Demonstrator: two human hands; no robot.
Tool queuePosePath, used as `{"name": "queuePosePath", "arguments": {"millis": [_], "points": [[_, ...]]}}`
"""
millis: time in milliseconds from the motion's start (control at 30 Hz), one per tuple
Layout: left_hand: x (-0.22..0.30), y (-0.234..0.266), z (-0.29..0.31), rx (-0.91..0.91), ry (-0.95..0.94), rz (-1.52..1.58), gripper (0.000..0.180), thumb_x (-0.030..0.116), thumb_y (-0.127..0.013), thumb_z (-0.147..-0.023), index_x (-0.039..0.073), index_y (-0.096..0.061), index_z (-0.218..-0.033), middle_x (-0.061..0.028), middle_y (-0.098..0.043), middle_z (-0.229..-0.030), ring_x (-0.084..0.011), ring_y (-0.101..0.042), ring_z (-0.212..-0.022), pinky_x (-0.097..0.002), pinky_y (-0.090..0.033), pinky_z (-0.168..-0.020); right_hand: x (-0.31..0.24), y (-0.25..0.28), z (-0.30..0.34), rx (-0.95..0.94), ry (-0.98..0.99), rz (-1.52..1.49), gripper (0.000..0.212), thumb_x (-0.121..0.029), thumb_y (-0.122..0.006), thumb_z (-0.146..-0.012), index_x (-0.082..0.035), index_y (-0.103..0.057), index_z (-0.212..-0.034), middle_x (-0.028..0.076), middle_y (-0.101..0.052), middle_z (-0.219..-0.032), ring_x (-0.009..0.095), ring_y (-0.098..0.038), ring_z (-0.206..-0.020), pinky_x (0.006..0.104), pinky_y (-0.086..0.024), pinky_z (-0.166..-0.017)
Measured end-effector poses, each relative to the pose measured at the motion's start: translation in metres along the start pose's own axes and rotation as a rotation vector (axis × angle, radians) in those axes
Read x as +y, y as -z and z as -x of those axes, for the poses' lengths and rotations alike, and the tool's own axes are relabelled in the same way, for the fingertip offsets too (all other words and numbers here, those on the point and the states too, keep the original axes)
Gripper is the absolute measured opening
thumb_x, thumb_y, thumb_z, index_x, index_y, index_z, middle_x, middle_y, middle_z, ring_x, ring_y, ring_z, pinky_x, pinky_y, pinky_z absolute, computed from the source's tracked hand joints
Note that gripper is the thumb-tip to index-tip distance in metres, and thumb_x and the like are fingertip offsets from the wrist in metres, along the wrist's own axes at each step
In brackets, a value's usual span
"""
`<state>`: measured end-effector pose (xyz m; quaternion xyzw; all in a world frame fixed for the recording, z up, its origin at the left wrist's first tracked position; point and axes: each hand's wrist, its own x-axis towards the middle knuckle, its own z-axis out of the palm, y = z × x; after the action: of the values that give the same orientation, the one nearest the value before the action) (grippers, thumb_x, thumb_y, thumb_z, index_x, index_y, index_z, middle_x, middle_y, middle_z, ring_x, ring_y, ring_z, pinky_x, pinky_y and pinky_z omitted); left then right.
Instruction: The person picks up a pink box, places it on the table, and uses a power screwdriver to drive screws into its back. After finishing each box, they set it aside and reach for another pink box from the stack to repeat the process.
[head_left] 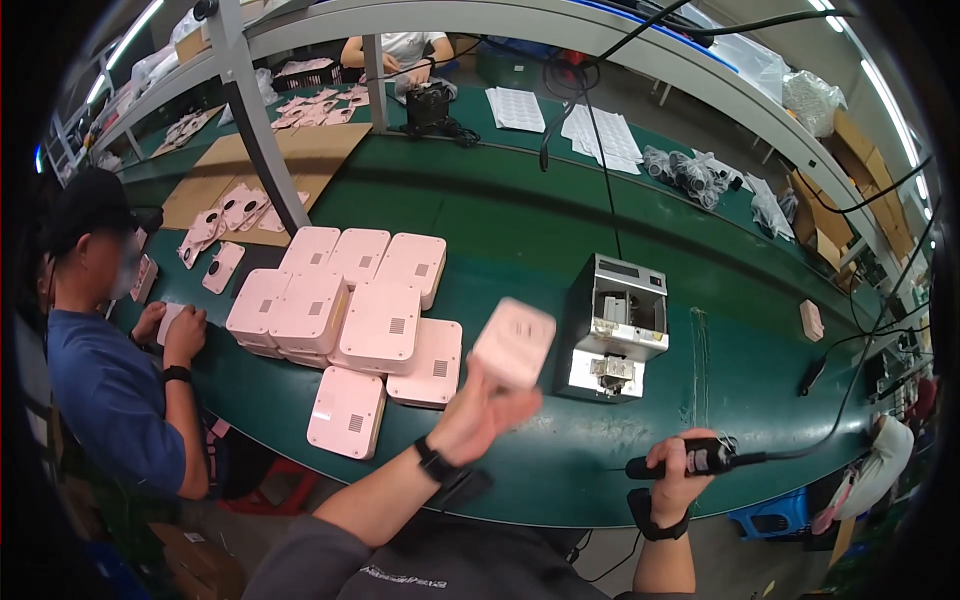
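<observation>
A green tabletop [510, 235] sweeps across the room, scuffed and dusty right of a metal machine [617, 335]. Above that tabletop, left of the machine, a blurred pink box [517, 342] is held in the left hand [478, 425], its grip pinching the lower end; blur hides exactly how the thumb meets it. The right hand [680, 482] has its grip wrapped around a black power screwdriver [705, 457] near the front edge, its cable trailing right. Left of the held box, more pink boxes [380, 325] stand close together, some stacked. Beyond them, pink panels [240, 207] lie partly on a flat cardboard sheet [330, 155]. A grey frame [257, 120] rises over the work area, and strip lights [888, 105] shine overhead. A person in a blue shirt [115, 400] works at the left; another in white [405, 45] sits beyond the frame, near white paper sheets [602, 138]. A blue stool [775, 517] stands below right.
</observation>
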<state>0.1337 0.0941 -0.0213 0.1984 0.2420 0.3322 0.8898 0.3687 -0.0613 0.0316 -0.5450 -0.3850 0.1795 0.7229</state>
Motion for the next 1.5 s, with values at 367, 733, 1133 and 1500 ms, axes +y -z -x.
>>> {"name": "queuePosePath", "arguments": {"millis": [367,733,1133,1500], "points": [[0.014,0.002,0.079,0.366,-0.831,-1.551,0.061,0.012,-0.078,-0.08,-0.001,-0.05,-0.133,-0.0183,-0.063,-0.12,-0.0331,-0.061,-0.114,-0.0404,-0.048,-0.098,0.01,0.014,-0.003,0.07,-0.017,-0.105,0.017,-0.007,-0.057,-0.09,-0.003,-0.045,-0.101,0.006,-0.049,-0.063,0.016,-0.048,-0.05,0.0308,-0.045,-0.05],[0.023,0.068,0.181,1.029,-0.49,-1.909,0.094,0.022,-0.088,-0.061,0.007,-0.042,-0.141,-0.0266,-0.037,-0.139,-0.0444,-0.049,-0.12,-0.0475,-0.044,-0.099,0.012,0.02,-0.029,0.095,-0.112,-0.12,0.014,-0.009,-0.059,-0.09,-0.002,-0.049,-0.097,0.007,-0.049,-0.064,0.017,-0.049,-0.049,0.0316,-0.046,-0.05],[-0.014,0.014,0.115,-0.077,-0.484,-1.818,0.082,0.022,-0.088,-0.06,0.014,-0.054,-0.134,-0.0235,-0.039,-0.139,-0.0406,-0.052,-0.12,-0.0434,-0.051,-0.095,0.001,0.005,-0.034,0.048,-0.111,-0.106,0.016,-0.009,-0.059,-0.09,-0.002,-0.048,-0.098,0.007,-0.05,-0.064,0.018,-0.05,-0.05,0.0328,-0.046,-0.051],[-0.04,-0.026,0.024,-0.275,-0.526,-1.661,0.075,0.014,-0.083,-0.068,0.021,-0.055,-0.137,-0.0224,-0.036,-0.144,-0.0418,-0.052,-0.121,-0.0434,-0.049,-0.098,-0.03,-0.069,-0.091,-0.106,0.115,-0.195,0.009,-0.007,-0.052,-0.091,-0.003,-0.048,-0.098,0.008,-0.051,-0.064,0.017,-0.048,-0.049,0.0335,-0.045,-0.05]]}}
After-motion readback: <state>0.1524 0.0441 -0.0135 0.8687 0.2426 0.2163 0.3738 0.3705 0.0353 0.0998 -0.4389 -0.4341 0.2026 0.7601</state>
